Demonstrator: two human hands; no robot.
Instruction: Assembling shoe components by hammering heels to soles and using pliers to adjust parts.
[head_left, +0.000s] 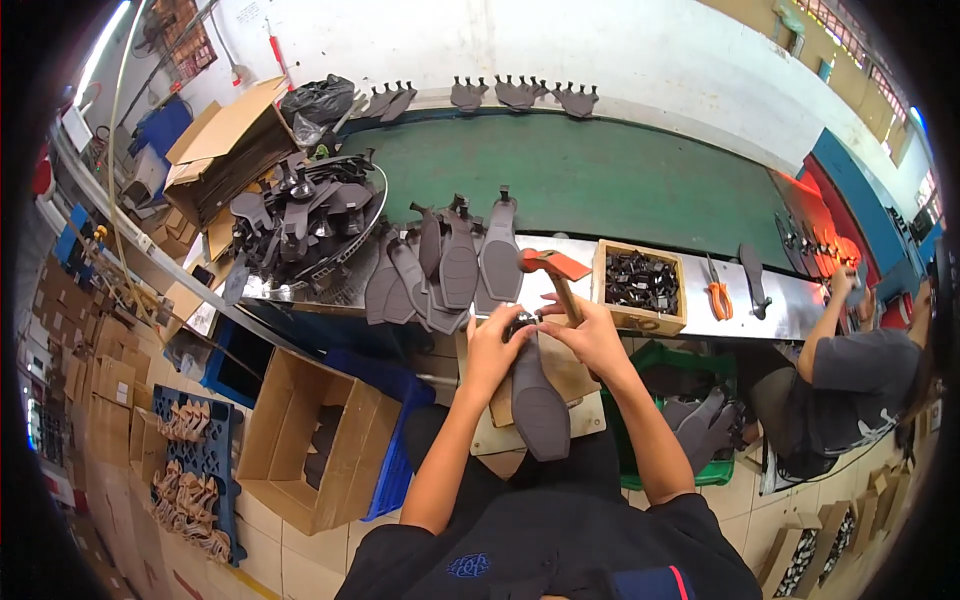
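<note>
Between my hands lies a dark grey shoe sole [541, 405], its wide toe end toward me and its heel end at my fingers. My left hand [492, 350] is closed on the heel end, thumb and fingers around a small dark piece there. My right hand [592, 342] has a hammer [556, 268] with an orange-red head and wooden handle tucked in it, head pointing up and away. The right thumb and index finger also pinch at the heel end. The sole is over a wooden block [577, 385]. What the fingertips press on is partly hidden.
Ahead are grey soles [459, 265], a wooden box of small black heel parts [640, 282], orange-handled pliers [718, 295] and a green conveyor belt [640, 170]. A round basket [376, 205] heaped with soles stands left. Beside me are a cardboard box [262, 455], a green crate [640, 400] and, right, a co-worker [865, 370].
</note>
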